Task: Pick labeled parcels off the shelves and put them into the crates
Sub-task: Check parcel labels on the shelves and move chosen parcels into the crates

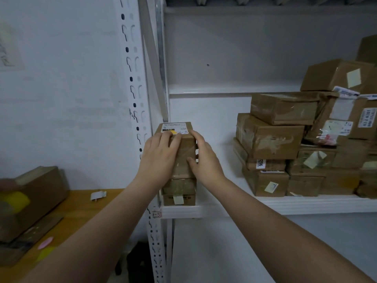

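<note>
1. Head view: a small brown parcel [184,154] sits at the left end of a white shelf [285,205], stacked on a lower parcel [179,190] of like width.
2. Its long axis runs from near to far, with the short end facing the camera. A white and yellow label [174,127] lies on its top at the far end.
3. The left hand [161,154] grasps it from the left, palm down, with the fingers draped over the top towards the label.
4. The right hand [204,160] grasps the right side, with the fingers along the edge and the thumb laid on the top.
5. Both forearms reach up and forward, converging on the parcel.
6. A pile of parcels [271,139] stands well apart to the right on the same shelf.
7. To the left, a blurred box [40,193] rests on a wooden table [81,207].
</note>
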